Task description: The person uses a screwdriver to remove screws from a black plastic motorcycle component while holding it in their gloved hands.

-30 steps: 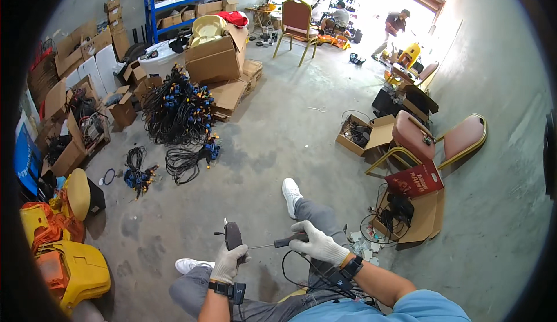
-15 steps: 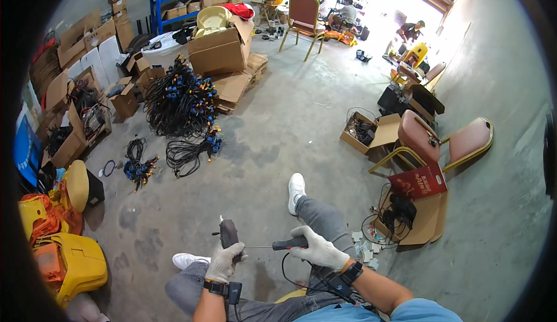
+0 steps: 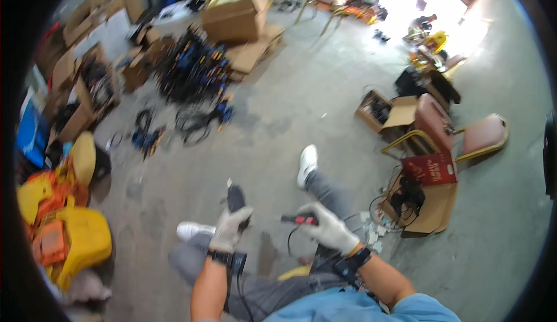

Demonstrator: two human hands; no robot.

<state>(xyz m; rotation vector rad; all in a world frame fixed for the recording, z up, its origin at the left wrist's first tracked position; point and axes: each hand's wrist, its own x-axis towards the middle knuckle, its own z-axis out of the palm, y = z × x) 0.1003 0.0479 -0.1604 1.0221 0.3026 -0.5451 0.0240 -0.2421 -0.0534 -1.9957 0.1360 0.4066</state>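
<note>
My left hand [image 3: 231, 230], in a white knit glove, is closed round a dark grey oblong part [image 3: 236, 198] with a small light tip pointing away from me. I cannot tell its kind. My gloved right hand [image 3: 329, 229] grips a screwdriver [image 3: 299, 220] by its black and red handle. The thin shaft points left at the dark part and is smeared by motion; whether its tip touches is not clear. Both hands are above my lap, and straps with small black boxes sit on my wrists. A black cord hangs below the screwdriver.
Yellow and orange plastic shells [image 3: 87, 238] lie at the left. Piled black cables [image 3: 194, 69] stand ahead, beside a large cardboard box [image 3: 232, 23]. To the right are pink padded chairs [image 3: 434, 121], an open carton [image 3: 429, 211] and scattered pale pieces [image 3: 372, 229]. A person [image 3: 420, 26] sits far off.
The view has shifted and blurred. My right hand has turned slightly, showing more of the screwdriver handle's red part. Both hands keep hold of the same things.
</note>
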